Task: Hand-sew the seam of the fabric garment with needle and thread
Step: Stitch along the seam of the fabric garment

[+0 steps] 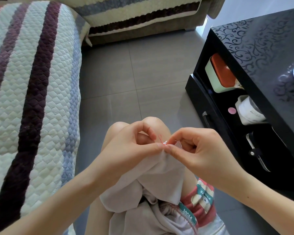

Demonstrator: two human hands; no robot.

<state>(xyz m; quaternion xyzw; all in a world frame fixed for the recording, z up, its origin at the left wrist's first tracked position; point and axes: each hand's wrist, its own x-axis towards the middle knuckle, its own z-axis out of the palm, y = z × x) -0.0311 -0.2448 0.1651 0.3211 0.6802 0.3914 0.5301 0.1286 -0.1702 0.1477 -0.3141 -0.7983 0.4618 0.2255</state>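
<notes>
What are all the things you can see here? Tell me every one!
Pale beige fabric garment: one, beige, draped on the lap.
Thin red thread: one, red, looping up between the fingertips.
Quilted striped sofa cover: one, white, purple and blue, left.
Second striped sofa: one, cream, blue and dark purple, top.
Grey tiled floor: one, grey, middle.
Glossy black table: one, black with swirls, right.
Green box with orange lid: one, on the table's shelf.
White tub: one, white, same shelf.
Pink round disc: one, pink, beside the tub.
Patterned shorts: one, red and teal, worn.
Left hand: pinches the garment's top.
Right hand: pinches the same spot.
</notes>
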